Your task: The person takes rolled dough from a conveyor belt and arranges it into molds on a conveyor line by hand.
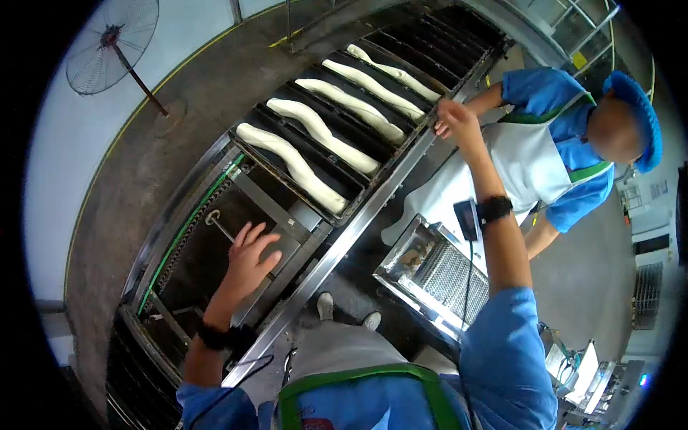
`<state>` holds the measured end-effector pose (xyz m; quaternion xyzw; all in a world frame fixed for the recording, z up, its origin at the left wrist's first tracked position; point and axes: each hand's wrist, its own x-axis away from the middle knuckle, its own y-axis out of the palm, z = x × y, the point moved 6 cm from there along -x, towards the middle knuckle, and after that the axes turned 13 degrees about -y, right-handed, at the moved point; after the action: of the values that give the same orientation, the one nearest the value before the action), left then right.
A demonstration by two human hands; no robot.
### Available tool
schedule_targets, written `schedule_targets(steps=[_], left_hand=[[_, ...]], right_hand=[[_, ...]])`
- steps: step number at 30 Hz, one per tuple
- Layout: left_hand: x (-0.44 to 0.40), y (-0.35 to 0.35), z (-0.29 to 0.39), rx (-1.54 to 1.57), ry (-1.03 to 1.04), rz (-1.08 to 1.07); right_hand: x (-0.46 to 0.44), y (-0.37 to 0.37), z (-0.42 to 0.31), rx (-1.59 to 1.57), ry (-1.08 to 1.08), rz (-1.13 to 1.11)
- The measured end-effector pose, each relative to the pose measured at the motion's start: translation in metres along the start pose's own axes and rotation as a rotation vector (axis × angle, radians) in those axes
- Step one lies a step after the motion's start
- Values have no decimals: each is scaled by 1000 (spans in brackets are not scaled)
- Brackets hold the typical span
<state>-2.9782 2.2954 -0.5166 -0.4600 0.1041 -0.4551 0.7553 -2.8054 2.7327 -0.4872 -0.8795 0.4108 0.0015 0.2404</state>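
My left hand [251, 262] is held over the conveyor frame, its fingers spread and nothing in them. Just beyond its fingertips shows a thin metal rod with a hooked end [213, 217]. My right hand [459, 122] is raised near the right edge of a black multi-slot baking tray [342, 218], its fingers loosely bent and holding nothing I can see. Several long pale dough strips lie in the tray's slots, among them the nearest dough strip [294, 166] and the farthest dough strip [394, 70]. A co-worker's hand is close to my right hand, partly hidden by it.
A co-worker [534, 154] in blue with a white apron stands at the right. Before them is a metal box with a mesh surface [448, 279]. The conveyor's steel rail [315, 276] runs diagonally past me. More dark trays [430, 43] extend behind; a fan [115, 39] stands far left.
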Motion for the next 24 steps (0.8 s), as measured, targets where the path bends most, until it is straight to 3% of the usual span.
schedule_targets(steps=[2,4,5,6,8,9,10,11,12,16,18,19,21,22,23,24], left_hand=[[-36,12,12,-87,104,9],[-49,18,19,-132,94,150],[-59,16,24,-138,101,141],[-78,38,12,-154,110,197],[-86,62,30,-409,610,405],[-102,57,55,-434,252,204],[-123,73,66,-321,233,247],[-116,66,80,-471,196,134],[-123,76,76,-337,265,295],[-111,82,62,-323,337,496],[-65,49,73,-225,559,683],[-58,43,74,-387,594,586],[-68,58,30,-534,548,397],[-55,47,17,-545,627,356],[-40,34,6,-718,419,224],[-13,12,-1,-426,260,271]], right_hand=[[50,-11,-29,244,-336,-14],[81,9,-34,-47,-145,-153],[96,13,-34,139,-209,-261],[124,2,-25,112,-144,-254],[183,-46,15,37,102,-162],[201,-66,32,29,199,-122],[219,-84,45,37,270,-102],[224,-83,45,41,258,-119],[229,-79,46,56,236,-166],[268,-61,69,123,175,-273],[319,-72,43,196,297,-195],[314,-50,11,224,418,-150],[303,-4,-49,196,102,-167],[301,6,-52,26,183,-175],[301,13,-36,-64,251,-174],[304,17,-36,-86,252,-217]])
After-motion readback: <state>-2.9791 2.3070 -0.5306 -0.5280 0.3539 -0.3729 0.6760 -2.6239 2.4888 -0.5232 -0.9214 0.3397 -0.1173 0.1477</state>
